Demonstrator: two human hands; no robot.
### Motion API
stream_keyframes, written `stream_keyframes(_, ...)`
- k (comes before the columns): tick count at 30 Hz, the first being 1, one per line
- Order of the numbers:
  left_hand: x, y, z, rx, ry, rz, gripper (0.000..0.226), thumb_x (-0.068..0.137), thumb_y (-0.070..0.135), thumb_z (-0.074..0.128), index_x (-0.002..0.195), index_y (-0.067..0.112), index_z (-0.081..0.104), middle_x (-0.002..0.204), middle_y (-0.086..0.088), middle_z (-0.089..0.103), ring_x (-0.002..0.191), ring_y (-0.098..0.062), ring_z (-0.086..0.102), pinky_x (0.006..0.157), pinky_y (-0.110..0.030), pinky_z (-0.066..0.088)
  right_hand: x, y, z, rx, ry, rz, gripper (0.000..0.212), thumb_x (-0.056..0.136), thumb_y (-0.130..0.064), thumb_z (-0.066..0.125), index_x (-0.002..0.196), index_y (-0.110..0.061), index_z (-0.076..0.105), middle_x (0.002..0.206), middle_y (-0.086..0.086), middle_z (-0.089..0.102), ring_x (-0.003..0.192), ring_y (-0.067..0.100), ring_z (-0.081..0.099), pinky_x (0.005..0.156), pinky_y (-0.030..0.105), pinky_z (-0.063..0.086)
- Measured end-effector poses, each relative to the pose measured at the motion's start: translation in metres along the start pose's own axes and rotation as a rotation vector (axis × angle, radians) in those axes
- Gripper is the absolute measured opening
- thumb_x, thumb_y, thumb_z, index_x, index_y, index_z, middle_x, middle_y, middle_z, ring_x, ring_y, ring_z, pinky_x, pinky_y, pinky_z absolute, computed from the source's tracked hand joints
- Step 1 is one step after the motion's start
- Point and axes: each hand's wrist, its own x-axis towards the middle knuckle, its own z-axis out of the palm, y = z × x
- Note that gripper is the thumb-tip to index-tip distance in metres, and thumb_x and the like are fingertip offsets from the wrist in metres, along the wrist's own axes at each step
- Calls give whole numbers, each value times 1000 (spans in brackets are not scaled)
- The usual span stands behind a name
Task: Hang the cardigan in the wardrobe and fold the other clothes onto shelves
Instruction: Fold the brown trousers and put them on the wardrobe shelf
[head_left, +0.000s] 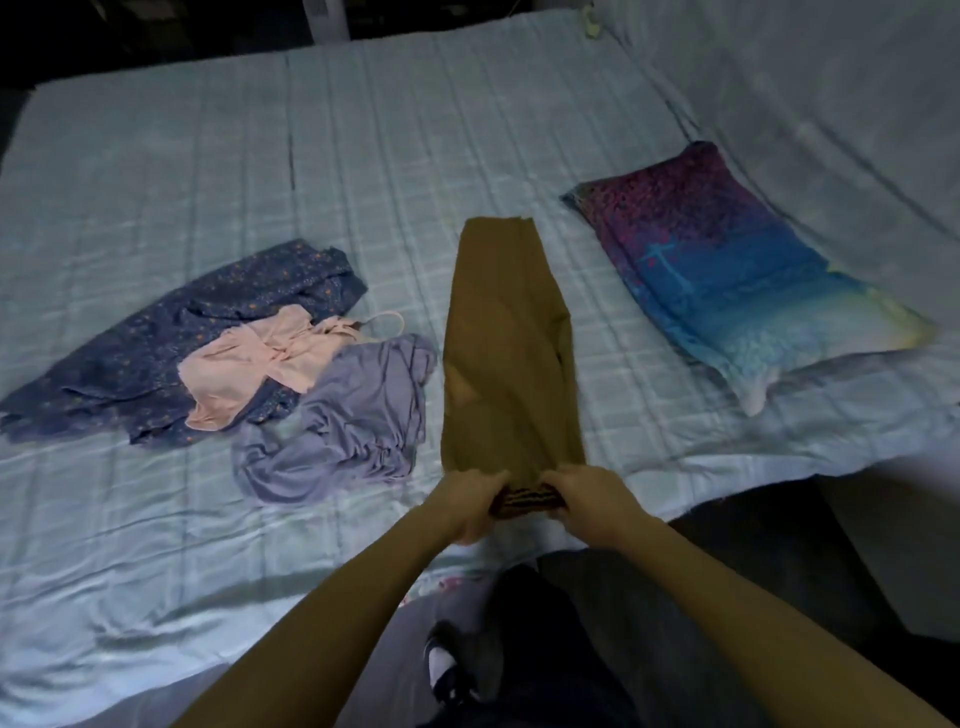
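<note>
A brown garment (506, 353) lies folded lengthwise on the bed (156, 171), stretching away from me. My left hand (470, 501) and my right hand (589, 499) both grip its near end, where a dark striped waistband shows between them. To the left lies a loose heap: a dark blue flowered garment (171, 338), a pale pink top (260, 364) on it, and a lilac garment (358, 415) nearest the brown one.
A pillow (737, 275) in purple, blue and white lies at the right. The bed's near edge runs under my arms, with my legs and a shoe (447, 670) below it. Dark room lies beyond the far edge.
</note>
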Motion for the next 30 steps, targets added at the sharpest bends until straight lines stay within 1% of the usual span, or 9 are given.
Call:
stream_keyframes(7, 29, -10, 0, -72, 51, 40, 17, 81, 18, 58, 96, 14, 56, 101, -9, 64, 91, -31, 58, 67, -30, 36, 14, 24, 18, 178, -38, 141, 27, 83, -30, 65, 108, -22, 64, 103, 2, 67, 93, 21, 62, 73, 30, 47)
stream_keyframes(11, 79, -32, -12, -19, 354, -46, 32, 69, 21, 44, 92, 8, 62, 87, -15, 61, 79, -35, 58, 63, -31, 30, 64, 49, 17, 170, 217, 231, 42, 86, -25, 63, 125, -14, 56, 119, 12, 61, 103, 30, 59, 85, 39, 48)
stream_keyframes(14, 112, -49, -1, -125, 489, -203, 30, 82, 12, 40, 107, 7, 55, 96, -20, 60, 84, -35, 59, 66, -37, 44, 97, 64, 34, 72, 368, 301, 54, 82, -18, 66, 132, -7, 50, 132, 23, 50, 114, 39, 51, 95, 50, 41)
stream_keyframes(17, 125, -53, 20, -156, 328, -294, 35, 90, 12, 52, 124, 6, 50, 118, -20, 56, 107, -37, 53, 92, -45, 43, 112, 74, 65, 107, 334, 214, 52, 76, -13, 67, 125, -2, 56, 127, 30, 52, 113, 46, 53, 95, 56, 41)
stream_keyframes(19, 127, -52, 42, -147, 264, -182, 35, 75, 0, 69, 109, -4, 59, 106, -24, 61, 96, -38, 59, 84, -36, 42, 113, 76, 88, 125, 197, 185, 52, 77, -14, 69, 127, -4, 55, 131, 28, 49, 120, 44, 48, 98, 54, 40)
stream_keyframes(22, 132, -63, 85, -73, 180, -127, 43, 41, -1, 84, 79, 3, 65, 77, -13, 65, 68, -28, 65, 70, -22, 36, 112, 80, 122, 123, 35, 142, 64, 74, -20, 76, 131, -6, 51, 135, 25, 47, 126, 42, 44, 99, 54, 40)
stream_keyframes(23, 136, -70, 102, -62, 138, -115, 50, 44, 7, 83, 91, 4, 66, 88, -15, 66, 79, -31, 65, 79, -25, 39, 112, 82, 135, 105, 8, 120, 71, 68, -22, 81, 130, -6, 52, 134, 26, 49, 125, 43, 46, 96, 54, 42)
stream_keyframes(26, 143, -84, 137, 49, -10, -78, 87, 50, 32, 79, 129, 10, 51, 126, -21, 55, 117, -39, 52, 98, -61, 39, 118, 90, 161, 11, -47, 109, 95, 42, -29, 92, 128, -8, 57, 130, 25, 54, 120, 40, 53, 90, 52, 47)
stream_keyframes(30, 164, -94, 158, 182, 30, -50, 82, 61, 41, 76, 133, 16, 46, 134, -24, 51, 120, -41, 52, 95, -62, 40, 134, 103, 181, -100, -11, 155, 96, 39, -33, 92, 127, -13, 58, 131, 21, 55, 121, 35, 53, 94, 52, 44)
